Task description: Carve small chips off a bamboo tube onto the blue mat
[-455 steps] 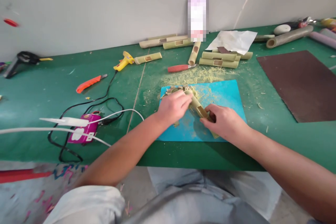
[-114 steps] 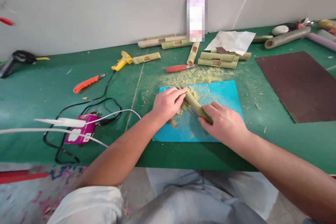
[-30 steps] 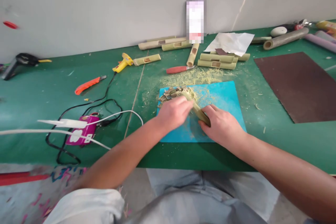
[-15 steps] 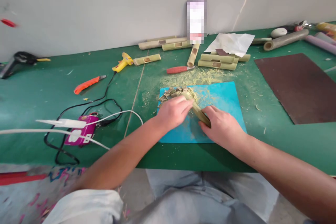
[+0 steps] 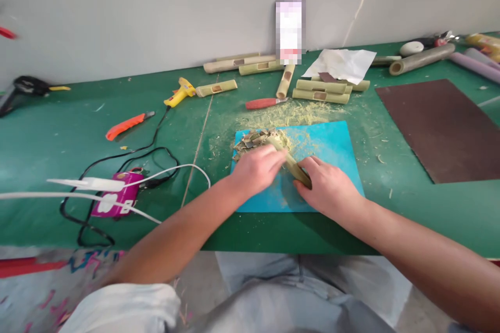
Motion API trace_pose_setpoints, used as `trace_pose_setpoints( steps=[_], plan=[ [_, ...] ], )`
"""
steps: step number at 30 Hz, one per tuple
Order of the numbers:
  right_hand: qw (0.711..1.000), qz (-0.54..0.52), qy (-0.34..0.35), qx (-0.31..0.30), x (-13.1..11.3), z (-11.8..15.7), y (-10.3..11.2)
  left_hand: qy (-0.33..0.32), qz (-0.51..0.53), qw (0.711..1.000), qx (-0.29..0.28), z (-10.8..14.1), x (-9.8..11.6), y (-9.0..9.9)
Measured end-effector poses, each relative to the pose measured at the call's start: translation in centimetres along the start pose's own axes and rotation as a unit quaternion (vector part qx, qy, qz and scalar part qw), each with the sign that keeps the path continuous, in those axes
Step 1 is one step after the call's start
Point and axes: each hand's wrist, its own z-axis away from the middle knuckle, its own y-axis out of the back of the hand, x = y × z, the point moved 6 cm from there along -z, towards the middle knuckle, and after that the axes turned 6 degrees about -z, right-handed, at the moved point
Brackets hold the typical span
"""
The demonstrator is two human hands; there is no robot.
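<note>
A greenish bamboo tube (image 5: pixel 294 165) lies slantwise over a blue mat (image 5: pixel 332 145). My right hand (image 5: pixel 330 182) grips its near end between thumb and fingers. Across its middle, my left hand (image 5: pixel 258 166) is closed, fingertips pressed on the tube; whether a small thing sits under those fingers is hidden. Brown bamboo scraps (image 5: pixel 250 141) and pale shavings are heaped around the tube's far end. Beyond the mat, a red-handled knife (image 5: pixel 262 104) rests among more shavings.
Several cut bamboo pieces (image 5: pixel 320 95) line the back by a propped phone (image 5: pixel 289 31) and white paper (image 5: pixel 339 64). At left are an orange cutter (image 5: pixel 127 126), a yellow glue gun (image 5: pixel 180 92), a purple power strip (image 5: pixel 119 195) and cords. A brown sheet (image 5: pixel 437 130) lies right.
The whole view has shifted slightly, so things sit a little further left. Both hands stay on the bamboo tube, with barely any visible movement.
</note>
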Motion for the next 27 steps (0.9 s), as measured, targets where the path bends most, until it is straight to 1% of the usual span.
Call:
trace_pose_setpoints(
  steps=[2, 5, 6, 9, 10, 14, 15, 18, 19, 22, 23, 26, 27],
  plan=[
    [1.000, -0.001, 0.000, -0.001, 0.03, -0.02, -0.04, -0.006, 0.009, 1.000, -0.006, 0.01, 0.12, -0.03],
    [1.000, -0.004, -0.001, 0.002, 0.04, -0.05, -0.02, 0.028, -0.015, 0.999, 0.026, 0.09, -0.20, 0.43],
    [1.000, -0.004, -0.001, 0.001, 0.03, -0.06, -0.03, 0.028, -0.015, 0.999, 0.026, 0.13, -0.13, 0.44],
    [1.000, -0.002, 0.002, -0.006, -0.01, -0.04, -0.08, -0.008, 0.015, 1.000, -0.010, 0.25, 0.53, 0.00],
    [1.000, -0.002, 0.002, -0.006, -0.01, -0.03, -0.06, -0.014, 0.019, 1.000, -0.014, 0.26, 0.56, -0.06],
    [1.000, -0.005, -0.004, -0.003, 0.05, -0.01, 0.03, 0.031, -0.033, 0.998, 0.037, 0.16, -0.36, 0.50],
    [1.000, -0.004, -0.004, -0.005, 0.05, -0.02, 0.01, 0.024, -0.033, 0.999, 0.031, 0.15, -0.27, 0.42],
    [1.000, -0.003, 0.000, -0.007, 0.00, -0.06, -0.05, -0.020, 0.004, 1.000, -0.014, 0.21, 0.48, -0.12],
    [1.000, -0.003, 0.000, -0.005, -0.01, -0.07, -0.04, -0.016, 0.003, 1.000, -0.013, 0.22, 0.46, -0.10],
    [1.000, -0.003, -0.002, -0.001, -0.01, -0.09, -0.01, 0.025, -0.040, 0.999, 0.024, 0.23, -0.07, 0.44],
    [1.000, -0.003, -0.002, -0.002, -0.04, -0.09, -0.03, 0.022, -0.046, 0.998, 0.026, 0.23, -0.02, 0.49],
    [1.000, -0.001, 0.001, -0.008, -0.14, -0.08, -0.07, -0.019, -0.009, 1.000, -0.013, 0.25, 0.58, 0.03],
    [1.000, -0.002, -0.001, -0.008, -0.15, -0.09, -0.05, -0.016, -0.008, 1.000, -0.011, 0.24, 0.58, 0.07]
  ],
)
